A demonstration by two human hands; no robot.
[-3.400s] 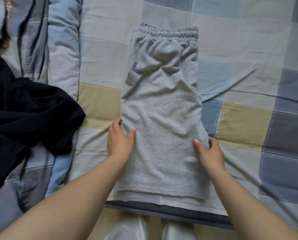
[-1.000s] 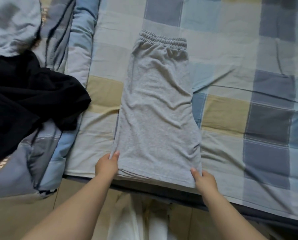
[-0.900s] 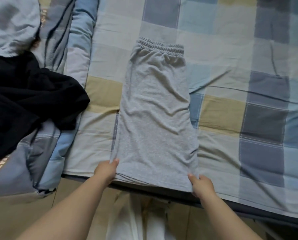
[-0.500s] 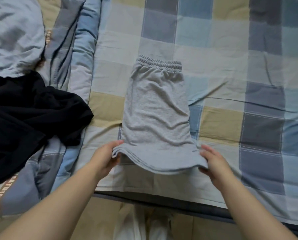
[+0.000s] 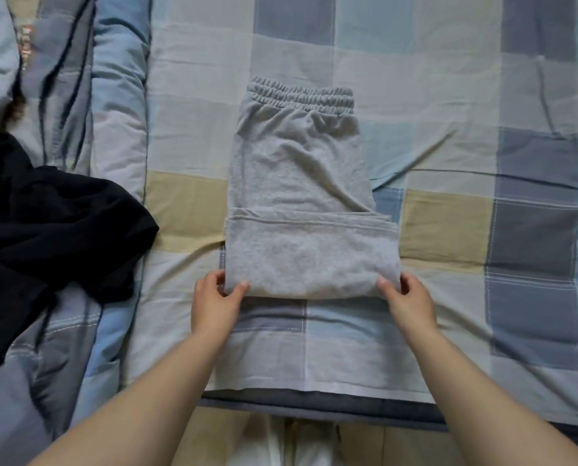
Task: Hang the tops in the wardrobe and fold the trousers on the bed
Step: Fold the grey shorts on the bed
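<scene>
Grey trousers lie flat at the centre of the frame on the checked bed, waistband toward the top, their lower part doubled up over the middle. The left hand and right hand each pinch one corner of that folded edge, thumb on top, probably to keep the layers square for another fold. Black clothing is heaped at the left.

Bed covered by checked sheet, blue, grey, cream, tan squares. Rumpled quilt along left. Tan floor below. Soft, even light.
</scene>
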